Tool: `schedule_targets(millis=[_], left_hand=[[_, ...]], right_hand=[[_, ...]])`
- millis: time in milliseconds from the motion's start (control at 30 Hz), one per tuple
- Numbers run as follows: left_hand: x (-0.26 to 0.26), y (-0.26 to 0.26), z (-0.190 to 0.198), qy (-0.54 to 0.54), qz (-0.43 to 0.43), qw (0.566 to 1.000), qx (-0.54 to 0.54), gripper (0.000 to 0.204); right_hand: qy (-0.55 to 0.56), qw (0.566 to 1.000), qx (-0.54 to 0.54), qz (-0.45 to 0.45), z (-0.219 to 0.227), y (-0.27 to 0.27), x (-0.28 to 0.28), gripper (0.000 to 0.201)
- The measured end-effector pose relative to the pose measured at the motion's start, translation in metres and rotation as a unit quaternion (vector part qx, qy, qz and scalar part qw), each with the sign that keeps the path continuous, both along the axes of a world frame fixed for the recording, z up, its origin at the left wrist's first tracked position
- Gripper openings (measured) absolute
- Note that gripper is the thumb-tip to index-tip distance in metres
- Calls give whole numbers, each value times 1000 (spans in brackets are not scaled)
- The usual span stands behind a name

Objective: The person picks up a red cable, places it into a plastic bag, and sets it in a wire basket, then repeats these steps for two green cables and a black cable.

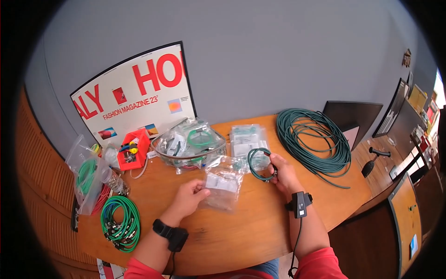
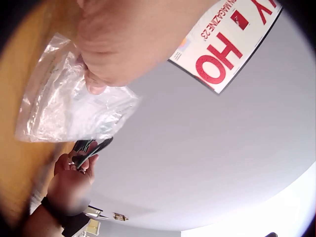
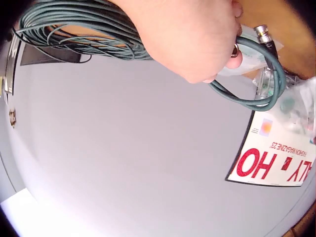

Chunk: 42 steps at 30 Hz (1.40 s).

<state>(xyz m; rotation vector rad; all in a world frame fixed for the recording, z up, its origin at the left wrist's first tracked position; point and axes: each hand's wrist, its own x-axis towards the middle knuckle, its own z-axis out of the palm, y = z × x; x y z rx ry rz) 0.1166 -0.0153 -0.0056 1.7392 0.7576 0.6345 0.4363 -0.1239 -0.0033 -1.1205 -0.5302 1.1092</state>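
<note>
My left hand (image 1: 189,196) pinches the edge of a clear plastic bag (image 1: 222,197) with a white label, held over the wooden table. In the left wrist view the bag (image 2: 64,108) hangs wrinkled from the thumb and fingers. My right hand (image 1: 284,173) grips a short dark green cable (image 1: 253,162) coiled into a loop. A silver connector (image 3: 262,33) on a black sleeve sticks out beside the loop in the right wrist view. Behind the two hands lies a stack of labelled clear bags (image 1: 246,139).
A large coil of dark green cable (image 1: 316,139) lies at the right. Bundled bright green cables (image 1: 121,223) sit front left, near a clear jar (image 1: 111,179). A red bin (image 1: 133,151) and a basket of bagged cables (image 1: 188,144) stand before the poster (image 1: 134,88).
</note>
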Motion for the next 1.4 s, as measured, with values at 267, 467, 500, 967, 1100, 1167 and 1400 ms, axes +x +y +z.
schedule_targets(millis=[267,467,500,967,1100,1167,1400], left_hand=[[-78,-6,-9,-121,46,974,-187,14],[-76,-6,-10,-191,49,962,-189,19],[-75,-6,-10,-194,47,961,-190,19],[-76,-30,16,-112,191,883,414,25],[-68,-48,21,-62,176,898,399,28],[-69,-50,20,-58,181,876,443,29],[-62,-59,33,65,115,888,441,16]], right_hand=[[-186,973,2,135,13,1,-75,35],[-201,967,-33,153,37,9,-117,30],[-207,967,-20,144,34,11,-119,29],[-176,976,58,118,12,4,-139,54],[-166,974,49,148,7,8,-128,66],[-167,973,42,154,5,8,-123,70],[-170,971,10,166,26,-1,-126,60]])
